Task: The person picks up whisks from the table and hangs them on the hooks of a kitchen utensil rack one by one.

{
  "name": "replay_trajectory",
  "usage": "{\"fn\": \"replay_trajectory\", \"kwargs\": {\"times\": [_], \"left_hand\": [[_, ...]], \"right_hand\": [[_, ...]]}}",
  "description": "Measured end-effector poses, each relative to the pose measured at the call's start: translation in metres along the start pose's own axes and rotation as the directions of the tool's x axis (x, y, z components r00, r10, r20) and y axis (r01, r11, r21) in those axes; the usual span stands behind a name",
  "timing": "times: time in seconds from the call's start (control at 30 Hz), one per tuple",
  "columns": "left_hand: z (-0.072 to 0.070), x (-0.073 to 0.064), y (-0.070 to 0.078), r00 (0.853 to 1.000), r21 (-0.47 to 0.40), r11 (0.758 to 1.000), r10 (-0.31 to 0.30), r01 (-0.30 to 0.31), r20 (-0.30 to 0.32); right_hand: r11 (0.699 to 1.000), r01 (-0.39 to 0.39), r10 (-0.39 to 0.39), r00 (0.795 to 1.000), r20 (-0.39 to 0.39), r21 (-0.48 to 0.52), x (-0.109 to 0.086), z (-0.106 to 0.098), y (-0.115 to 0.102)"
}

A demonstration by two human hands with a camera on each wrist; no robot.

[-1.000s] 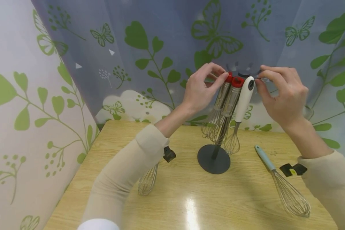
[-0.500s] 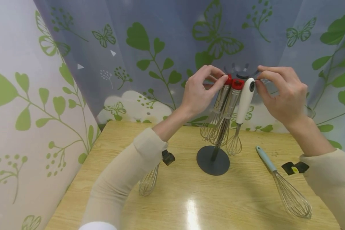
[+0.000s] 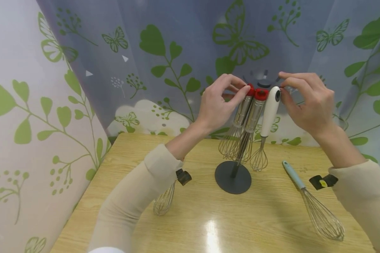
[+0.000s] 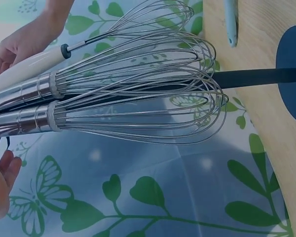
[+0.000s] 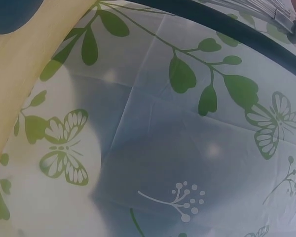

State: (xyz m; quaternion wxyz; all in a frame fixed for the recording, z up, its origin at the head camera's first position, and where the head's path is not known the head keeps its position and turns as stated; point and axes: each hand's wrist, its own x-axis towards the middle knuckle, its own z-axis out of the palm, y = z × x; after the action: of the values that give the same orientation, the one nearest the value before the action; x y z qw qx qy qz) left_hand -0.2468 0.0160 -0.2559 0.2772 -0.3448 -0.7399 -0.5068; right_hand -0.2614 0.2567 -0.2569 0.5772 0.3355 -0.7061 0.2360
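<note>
A dark grey whisk stand point(image 3: 233, 177) with a round base and hooks at its top stands on the table. From it hang two steel whisks with red ends, a left one point(image 3: 242, 111) and a middle one point(image 3: 255, 111), and a white-handled whisk point(image 3: 270, 114). My left hand point(image 3: 220, 100) pinches the red end of the left steel whisk between thumb and fingers. My right hand point(image 3: 310, 102) pinches a dark hook of the stand beside the top of the white handle. In the left wrist view the steel whisk wires point(image 4: 143, 116) hang side by side along the dark pole point(image 4: 251, 77).
A whisk with a light blue handle point(image 3: 293, 174) lies on the wooden table point(image 3: 256, 225) at the right. Another whisk point(image 3: 164, 200) lies partly hidden under my left forearm. A patterned curtain point(image 3: 183, 31) hangs close behind the stand.
The stand's top and base have shifted slightly left. Both hands keep their hold, the right hand moving a little left and the left hand slightly lower. The whisks on the table stay put.
</note>
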Motion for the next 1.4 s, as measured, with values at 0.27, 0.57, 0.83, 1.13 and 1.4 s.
{"fn": "replay_trajectory", "kwargs": {"times": [0.27, 0.57, 0.83, 1.13, 1.4], "left_hand": [[-0.001, -0.005, 0.003, 0.999, 0.017, 0.999, 0.036, -0.036, -0.025], [-0.001, -0.009, 0.007, 0.997, 0.018, 0.998, 0.059, -0.058, -0.055], [0.0, -0.012, 0.009, 0.996, 0.014, 0.998, 0.06, -0.059, -0.064], [0.0, -0.011, 0.011, 0.997, 0.027, 0.999, 0.048, -0.047, -0.056], [0.001, -0.012, 0.012, 0.998, 0.024, 0.999, 0.033, -0.031, -0.05]], "right_hand": [[0.999, 0.008, -0.008, 1.0, -0.013, 0.031, 0.001, 0.002, -0.003], [0.996, 0.009, -0.007, 1.0, -0.027, 0.088, 0.001, 0.009, -0.002], [0.994, -0.003, 0.005, 1.0, -0.021, 0.105, -0.001, 0.012, 0.0], [0.993, -0.033, 0.033, 0.999, 0.001, 0.115, 0.0, 0.009, -0.003], [0.991, -0.072, 0.071, 0.997, 0.014, 0.114, -0.004, 0.004, -0.011]]}}
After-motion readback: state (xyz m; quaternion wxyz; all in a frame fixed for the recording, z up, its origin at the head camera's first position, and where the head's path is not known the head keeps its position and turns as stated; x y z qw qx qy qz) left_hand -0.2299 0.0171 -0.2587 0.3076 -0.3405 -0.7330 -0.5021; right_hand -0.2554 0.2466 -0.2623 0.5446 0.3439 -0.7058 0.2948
